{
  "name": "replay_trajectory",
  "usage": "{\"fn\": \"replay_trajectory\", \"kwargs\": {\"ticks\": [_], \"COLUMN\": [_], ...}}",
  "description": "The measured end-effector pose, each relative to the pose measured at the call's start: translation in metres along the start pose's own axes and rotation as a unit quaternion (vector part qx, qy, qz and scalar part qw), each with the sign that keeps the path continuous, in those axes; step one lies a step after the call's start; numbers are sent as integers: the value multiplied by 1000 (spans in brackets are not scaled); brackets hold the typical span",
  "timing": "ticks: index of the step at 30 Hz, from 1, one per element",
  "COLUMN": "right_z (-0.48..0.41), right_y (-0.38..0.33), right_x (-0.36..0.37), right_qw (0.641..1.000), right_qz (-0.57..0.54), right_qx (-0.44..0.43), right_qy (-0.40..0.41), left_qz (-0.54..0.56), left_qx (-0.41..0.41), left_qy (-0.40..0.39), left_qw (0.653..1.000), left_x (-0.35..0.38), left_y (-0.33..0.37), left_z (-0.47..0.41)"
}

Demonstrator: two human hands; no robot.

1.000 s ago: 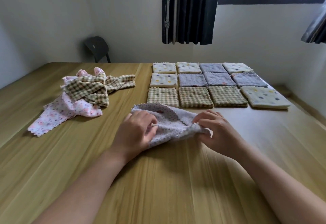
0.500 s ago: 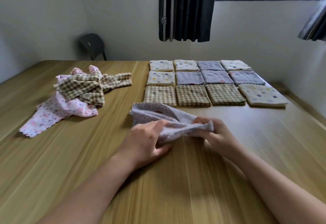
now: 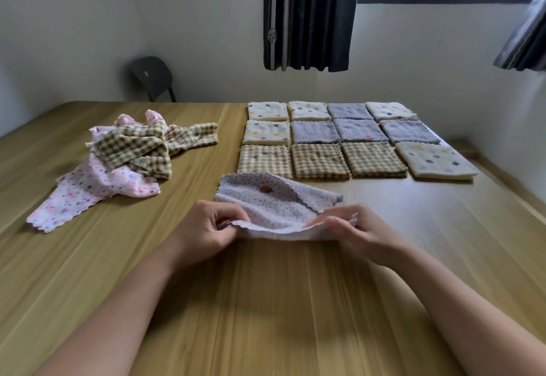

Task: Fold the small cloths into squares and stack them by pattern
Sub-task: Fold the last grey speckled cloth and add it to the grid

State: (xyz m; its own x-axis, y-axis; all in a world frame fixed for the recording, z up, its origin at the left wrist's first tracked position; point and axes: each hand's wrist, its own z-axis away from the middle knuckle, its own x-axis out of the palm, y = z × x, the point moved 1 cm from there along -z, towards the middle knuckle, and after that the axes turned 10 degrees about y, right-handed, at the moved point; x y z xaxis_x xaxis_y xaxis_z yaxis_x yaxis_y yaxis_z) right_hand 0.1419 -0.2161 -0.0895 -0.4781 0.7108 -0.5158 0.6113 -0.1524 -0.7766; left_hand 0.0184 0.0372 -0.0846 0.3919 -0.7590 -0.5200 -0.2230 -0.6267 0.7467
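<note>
Left hand [image 3: 211, 229] fingers [image 3: 233, 216] pinch the near-left corner of the lilac dotted cloth [image 3: 274, 198]. Right hand [image 3: 359, 233] fingers [image 3: 331, 222] pinch the near-right corner. Half a second ago the hands sat closer and the cloth was bunched. Now they are spread, with the near edge drawn straight and raised off the bench [image 3: 266, 301] and the far half lying flat. Probably ready for the fold. Wrists low, forearms converging. Folded squares [image 3: 319, 159] lie just beyond the cloth, the unfolded heap [image 3: 130, 153] well to its left.

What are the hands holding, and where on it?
Both pinch the lilac cloth along its near edge: the left hand near the left corner, the right hand near the right. Its far part rests on the table.
</note>
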Motion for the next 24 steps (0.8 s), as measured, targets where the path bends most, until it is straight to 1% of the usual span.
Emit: {"fn": "replay_trajectory", "kwargs": {"ticks": [3, 5, 6, 7, 9, 11, 13, 14, 15, 16, 17, 18, 19, 20, 22, 24], "right_z": [-3, -6, -9, -11, -15, -17, -16, -15, -14, -12, -10, -8, -5, -2, 4, 7], "right_y": [3, -2, -5, -6, -11, -16, -13, -11, -9, -10, -12, -16, -23, -31, -42, -50], "right_x": [-5, -6, -5, -4, -1, 1, 2, 1, 0, -1, 0, 3, 6, 12, 26, 41], "right_qw": [999, 995, 992, 986, 955, 914, 882, 876, 877, 891, 916, 942, 961, 971, 969, 957], "right_qz": [14, 17, 54, 125, 278, 385, 435, 444, 444, 424, 378, 319, 265, 232, 246, 290], "right_qx": [43, 92, 109, 112, 98, 127, 179, 186, 171, 132, 80, 38, 14, 8, -1, -17], "right_qy": [18, 18, 12, 11, 11, 10, 17, 39, 65, 94, 108, 99, 79, 51, 14, 3], "left_qz": [-19, -34, -43, -50, -60, -59, -51, -48, -46, -45, -45, -49, -53, -56, -60, -67], "left_qx": [-15, 7, 16, 18, 7, 0, 1, 3, 5, 4, -1, -9, -14, -14, -6, -6], "left_qy": [-43, -75, -89, -99, -112, -115, -117, -117, -113, -106, -97, -88, -80, -71, -53, -42], "left_qw": [999, 997, 995, 994, 992, 992, 992, 992, 992, 993, 994, 995, 995, 996, 997, 997], "left_x": [3, 6, 8, 9, 10, 10, 9, 9, 8, 8, 8, 7, 8, 8, 9, 10], "left_y": [0, 8, 12, 15, 16, 16, 17, 17, 17, 15, 13, 11, 9, 9, 9, 11], "left_z": [2, 2, 2, 1, 1, 1, 1, 1, 1, 1, 1, 1, 1, 1, 1, 2]}}
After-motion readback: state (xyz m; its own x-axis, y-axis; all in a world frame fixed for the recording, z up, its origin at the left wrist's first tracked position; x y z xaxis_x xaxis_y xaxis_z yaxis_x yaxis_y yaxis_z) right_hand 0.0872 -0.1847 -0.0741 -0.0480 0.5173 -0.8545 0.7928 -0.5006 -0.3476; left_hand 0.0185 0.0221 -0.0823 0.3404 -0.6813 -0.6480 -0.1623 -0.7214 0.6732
